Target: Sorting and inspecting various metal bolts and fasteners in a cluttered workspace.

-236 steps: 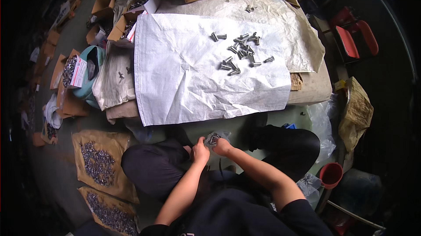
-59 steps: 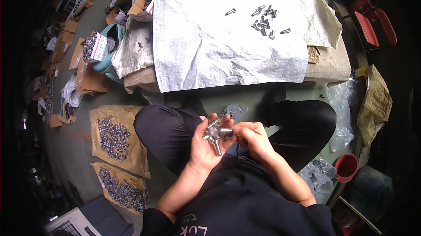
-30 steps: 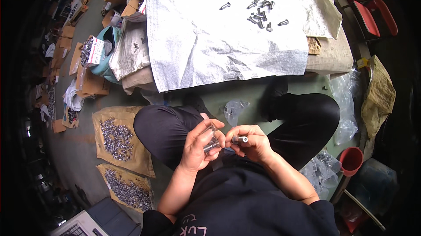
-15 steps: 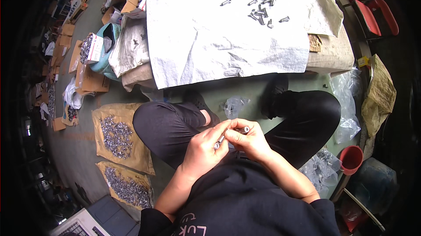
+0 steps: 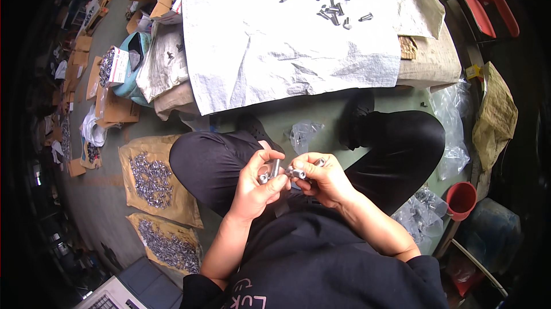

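Both hands are raised over my lap, close together. My left hand (image 5: 251,189) pinches a silver metal bolt (image 5: 275,167) between thumb and fingers; a round socketed end shows low beside the thumb, perhaps of a second piece. Closed on more bolts, my right hand (image 5: 332,182) has one socket-ended bolt (image 5: 298,174) pointing toward the left hand, and another end sticks out above the thumb. Fingers hide much of these pieces. Ahead, several similar bolts (image 5: 334,13) lie loosely grouped on a white woven sheet (image 5: 241,62).
Two tan sacks (image 5: 129,185) piled with small metal parts lie on the floor at left. Clear plastic bags (image 5: 416,220) and a red bucket (image 5: 461,201) stand at right. A small clear bag (image 5: 304,135) lies between my feet. Cardboard boxes (image 5: 120,111) crowd the far left.
My hands have drawn slightly apart, and the left fingers have opened out around their bolt. The right hand's bolt now points left. The whole view has shifted slightly.
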Motion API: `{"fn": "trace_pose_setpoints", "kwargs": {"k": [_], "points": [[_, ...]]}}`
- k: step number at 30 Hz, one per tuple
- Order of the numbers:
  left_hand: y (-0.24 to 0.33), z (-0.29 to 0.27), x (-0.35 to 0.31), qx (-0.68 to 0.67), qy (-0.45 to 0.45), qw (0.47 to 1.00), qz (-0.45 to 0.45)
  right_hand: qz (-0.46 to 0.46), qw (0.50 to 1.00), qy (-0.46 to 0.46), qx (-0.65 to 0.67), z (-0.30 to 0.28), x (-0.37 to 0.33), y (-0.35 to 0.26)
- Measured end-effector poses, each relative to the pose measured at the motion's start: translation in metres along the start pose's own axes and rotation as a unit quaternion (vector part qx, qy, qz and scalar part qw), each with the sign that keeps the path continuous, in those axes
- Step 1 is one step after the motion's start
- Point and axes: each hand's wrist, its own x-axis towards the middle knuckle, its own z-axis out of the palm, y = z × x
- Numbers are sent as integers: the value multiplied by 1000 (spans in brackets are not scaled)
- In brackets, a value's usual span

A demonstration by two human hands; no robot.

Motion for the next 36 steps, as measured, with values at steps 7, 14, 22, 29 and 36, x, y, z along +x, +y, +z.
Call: {"fn": "trace_pose_setpoints", "kwargs": {"k": [7, 14, 22, 29, 36], "points": [[-9, -5, 2, -354, -114, 927, -56, -14, 993, -89, 78, -7, -1, -2], [-17, -11, 8, -438, -176, 876, -103, -19, 996, -59, -57, -2, -4, -3], [-1, -1, 9, -316, -104, 932, -142, -245, 920, 13, -304, 9, -5, 7], [-19, -4, 9, -274, 24, 953, -130, -248, 921, 54, -295, 14, -9, 2], [-7, 3, 9, -278, 67, 952, -113, -83, 983, -73, 144, -7, 0, -6]]}}
